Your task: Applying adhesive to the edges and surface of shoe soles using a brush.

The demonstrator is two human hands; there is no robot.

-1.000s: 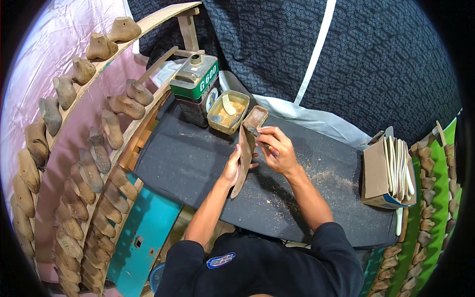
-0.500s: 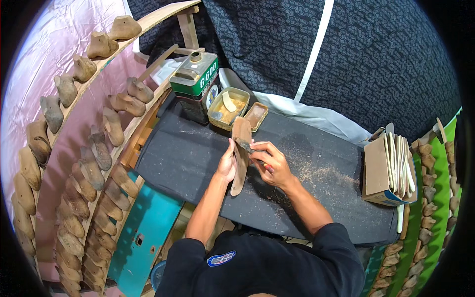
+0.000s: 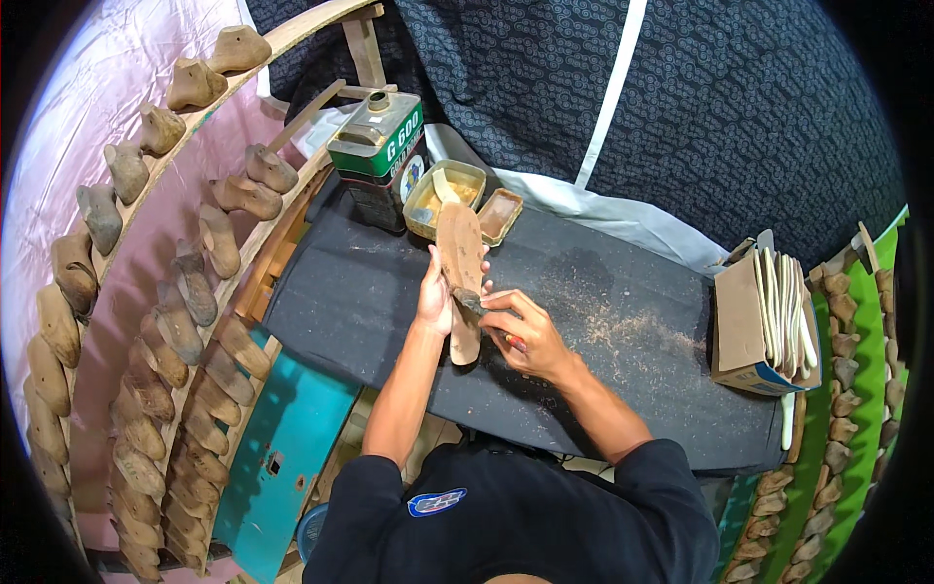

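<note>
My left hand (image 3: 435, 297) holds a brown shoe insole (image 3: 460, 253) upright over the dark worktable (image 3: 623, 292), fingers wrapped round its left edge. My right hand (image 3: 525, 336) grips a small brush (image 3: 472, 302) with a red handle, its bristles pressed against the middle of the insole's face. A square yellowish glue tub (image 3: 443, 200) with a lid (image 3: 498, 216) beside it stands just beyond the insole's tip.
A green and gold metal can (image 3: 379, 146) stands at the table's far left corner. Curved racks of wooden shoe lasts (image 3: 185, 302) run down the left. A cardboard box of pale insoles (image 3: 778, 311) sits on the right. Dust is scattered on the tabletop (image 3: 623, 331).
My right hand has come back from the glue tub toward me and now has the brush on the insole's middle. The insole has turned more face-up in my left hand.
</note>
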